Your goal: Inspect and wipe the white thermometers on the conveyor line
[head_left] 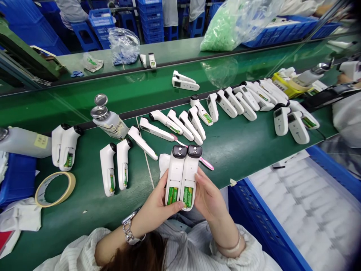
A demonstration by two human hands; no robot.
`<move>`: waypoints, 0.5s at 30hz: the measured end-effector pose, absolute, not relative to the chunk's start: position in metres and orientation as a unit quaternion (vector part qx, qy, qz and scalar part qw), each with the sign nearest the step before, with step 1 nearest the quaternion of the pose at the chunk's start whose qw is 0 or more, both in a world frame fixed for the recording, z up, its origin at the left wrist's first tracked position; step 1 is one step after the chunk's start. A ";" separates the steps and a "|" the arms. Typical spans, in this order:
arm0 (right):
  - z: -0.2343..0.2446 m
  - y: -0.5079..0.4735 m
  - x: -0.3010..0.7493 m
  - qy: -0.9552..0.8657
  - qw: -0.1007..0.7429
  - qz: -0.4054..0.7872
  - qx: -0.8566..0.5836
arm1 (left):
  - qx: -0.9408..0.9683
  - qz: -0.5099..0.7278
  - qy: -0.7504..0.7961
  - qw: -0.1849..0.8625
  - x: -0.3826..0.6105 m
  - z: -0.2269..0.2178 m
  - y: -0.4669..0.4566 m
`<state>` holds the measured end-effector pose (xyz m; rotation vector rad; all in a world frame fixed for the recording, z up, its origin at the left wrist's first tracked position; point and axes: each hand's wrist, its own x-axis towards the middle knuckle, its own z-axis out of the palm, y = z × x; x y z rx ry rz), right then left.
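Two white infrared thermometers with black heads are held side by side in front of me, their battery bays uncovered and green batteries showing. My left hand (165, 203) is closed around the left thermometer (176, 171), its thumb across the lower ends. My right hand (210, 194) grips the right thermometer (190, 173) along its outer side. Just beyond them a pink and white toothbrush (207, 163) lies on the green bench, partly hidden behind the thermometers. A white cloth (164, 163) lies behind the left one.
More thermometers (108, 169) lie to the left, others in a row (191, 126) across the bench. A pump bottle (109, 120) and a tape roll (38, 192) are at left. A conveyor belt (126, 90) runs behind. A blue crate (254, 218) stands at right, near a co-worker's sleeve (348, 113).
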<state>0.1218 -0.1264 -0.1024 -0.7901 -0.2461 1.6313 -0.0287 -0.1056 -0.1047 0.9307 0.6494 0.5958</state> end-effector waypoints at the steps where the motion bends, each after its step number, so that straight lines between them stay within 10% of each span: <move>1: -0.103 -0.126 0.122 -0.111 0.607 0.707 -0.345 | 0.438 0.278 0.304 0.799 -0.028 -0.105 -0.106; 15: -0.105 -0.128 0.122 -0.163 0.623 0.670 -0.371 | 0.523 0.321 0.461 0.641 -0.036 -0.111 -0.112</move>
